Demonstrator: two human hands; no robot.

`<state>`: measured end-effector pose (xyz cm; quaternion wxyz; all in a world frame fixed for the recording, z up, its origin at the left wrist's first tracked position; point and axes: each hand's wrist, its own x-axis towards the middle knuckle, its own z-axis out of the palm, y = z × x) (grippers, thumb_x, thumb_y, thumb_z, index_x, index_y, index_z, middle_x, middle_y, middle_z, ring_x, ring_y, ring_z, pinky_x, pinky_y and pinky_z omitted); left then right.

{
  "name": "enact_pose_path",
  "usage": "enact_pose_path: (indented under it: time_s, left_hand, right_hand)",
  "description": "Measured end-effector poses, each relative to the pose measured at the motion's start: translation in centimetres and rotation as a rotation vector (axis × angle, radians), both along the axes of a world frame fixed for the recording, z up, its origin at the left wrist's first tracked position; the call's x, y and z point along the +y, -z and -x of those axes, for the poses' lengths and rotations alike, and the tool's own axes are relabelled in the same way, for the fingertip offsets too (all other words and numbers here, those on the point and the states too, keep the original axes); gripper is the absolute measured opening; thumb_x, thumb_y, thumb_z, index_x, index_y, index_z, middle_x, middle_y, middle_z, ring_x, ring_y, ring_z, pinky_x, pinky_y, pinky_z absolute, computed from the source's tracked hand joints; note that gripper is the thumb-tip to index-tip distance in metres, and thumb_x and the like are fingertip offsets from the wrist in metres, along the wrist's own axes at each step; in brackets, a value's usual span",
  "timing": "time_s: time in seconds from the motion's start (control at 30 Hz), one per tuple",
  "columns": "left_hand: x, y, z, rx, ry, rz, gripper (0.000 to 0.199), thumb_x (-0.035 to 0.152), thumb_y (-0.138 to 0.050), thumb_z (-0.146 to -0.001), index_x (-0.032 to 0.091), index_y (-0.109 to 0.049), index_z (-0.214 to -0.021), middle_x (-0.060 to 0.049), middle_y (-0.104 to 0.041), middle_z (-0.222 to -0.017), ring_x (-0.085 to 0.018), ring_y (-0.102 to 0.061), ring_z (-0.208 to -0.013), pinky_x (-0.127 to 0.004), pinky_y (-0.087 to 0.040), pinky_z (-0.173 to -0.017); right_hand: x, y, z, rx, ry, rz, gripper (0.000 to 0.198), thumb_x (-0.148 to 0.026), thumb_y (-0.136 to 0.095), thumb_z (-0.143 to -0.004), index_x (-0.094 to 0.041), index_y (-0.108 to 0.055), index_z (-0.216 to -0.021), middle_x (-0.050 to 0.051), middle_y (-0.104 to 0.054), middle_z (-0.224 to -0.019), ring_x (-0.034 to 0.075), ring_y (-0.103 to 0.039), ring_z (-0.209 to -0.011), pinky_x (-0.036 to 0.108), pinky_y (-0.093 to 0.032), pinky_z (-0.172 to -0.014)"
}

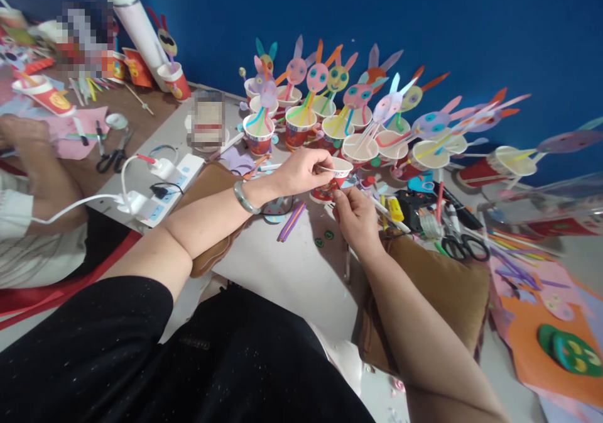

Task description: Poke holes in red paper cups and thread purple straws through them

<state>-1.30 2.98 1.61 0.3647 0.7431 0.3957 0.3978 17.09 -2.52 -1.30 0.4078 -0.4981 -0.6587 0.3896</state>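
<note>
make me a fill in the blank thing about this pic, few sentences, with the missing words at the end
1. The left hand is at the cup's ____, and the right hand is lower, at its side.
2. A bangle circles the person's ____ wrist.
3. The wall behind the long-eared figures is ____.
4. The scissors beside the brown cushion have ____ handles.

Missing words: rim; left; blue; black.

A deep blue wall [471, 14] rises behind a pale grey desk [287, 263]; at left, a white pipe [135, 30] runs down it, near a brown desk [141, 120]
</note>
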Motion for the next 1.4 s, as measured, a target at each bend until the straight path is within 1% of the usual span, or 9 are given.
enact_pose_path:
  time_s: [0.2,0.33,0.53,0.77,1.1,1.3,1.4]
  left_hand:
    - [0.09,0.02,0.02,0.010,-0.002,-0.002,0.005,0.016,-0.061,-0.082,0.015,-0.063,-0.078,-0.001,-0.068,-0.073,-0.010,-0.056,-0.066,-0.023,-0.044,-0.064]
    - [0.25,0.14,0.02,-0.010,-0.007,0.002,0.005,0.017,-0.061,-0.082,0.014,-0.063,-0.078,0.000,-0.068,-0.074,-0.009,-0.055,-0.065,-0.023,-0.044,-0.064]
    - [0.25,-0.02,0.09,-0.027,0.010,0.035,0.006,0.019,-0.063,-0.082,0.014,-0.064,-0.080,-0.001,-0.068,-0.075,-0.009,-0.056,-0.066,-0.022,-0.044,-0.063]
    - [0.21,0.08,0.02,-0.031,0.003,0.023,0.005,0.018,-0.061,-0.082,0.015,-0.063,-0.079,0.000,-0.067,-0.072,-0.008,-0.052,-0.062,-0.022,-0.042,-0.061]
    - [0.23,0.31,-0.07,-0.069,0.022,-0.019,0.005,0.020,-0.061,-0.080,0.015,-0.061,-0.078,0.000,-0.067,-0.072,-0.008,-0.052,-0.061,-0.023,-0.042,-0.062]
    - [-0.19,0.19,-0.10,0.012,0.009,-0.068,0.003,0.018,-0.060,-0.084,0.016,-0.061,-0.082,0.001,-0.068,-0.075,-0.008,-0.056,-0.063,-0.023,-0.044,-0.064]
    - [-0.31,0.26,-0.03,0.062,-0.004,-0.107,0.004,0.020,-0.059,-0.086,0.017,-0.061,-0.082,0.001,-0.068,-0.073,-0.009,-0.057,-0.064,-0.024,-0.044,-0.065]
  right_hand:
    - [-0.03,-0.02,0.00,-0.015,0.006,-0.017,0.043,-0.059,-0.057,-0.097,-0.025,-0.048,-0.073,-0.004,-0.047,-0.057,0.013,-0.040,-0.054,0.030,-0.032,-0.054]
    - [0.06,0.12,0.01,-0.014,0.002,-0.020,0.041,-0.058,-0.057,-0.097,-0.025,-0.049,-0.074,-0.004,-0.047,-0.056,0.013,-0.040,-0.052,0.030,-0.032,-0.053]
    - [0.02,0.28,0.09,0.007,0.015,0.000,0.045,-0.064,-0.057,-0.096,-0.025,-0.051,-0.075,-0.004,-0.047,-0.056,0.013,-0.040,-0.053,0.028,-0.031,-0.052]
    - [-0.10,-0.07,0.20,0.018,0.008,0.001,0.051,-0.072,-0.057,-0.094,-0.025,-0.051,-0.076,-0.005,-0.047,-0.056,0.012,-0.039,-0.050,0.028,-0.031,-0.050]
    - [-0.17,-0.29,0.29,0.079,-0.006,0.061,0.054,-0.076,-0.059,-0.091,-0.025,-0.050,-0.075,-0.006,-0.045,-0.052,0.010,-0.034,-0.045,0.027,-0.026,-0.044]
    - [-0.27,-0.19,0.17,0.093,0.001,0.085,0.054,-0.074,-0.061,-0.091,-0.024,-0.050,-0.073,-0.006,-0.046,-0.052,0.009,-0.034,-0.045,0.025,-0.026,-0.043]
    - [-0.31,-0.23,0.19,0.154,-0.012,0.158,0.055,-0.075,-0.064,-0.088,-0.024,-0.050,-0.075,-0.006,-0.046,-0.052,0.009,-0.032,-0.042,0.025,-0.023,-0.041]
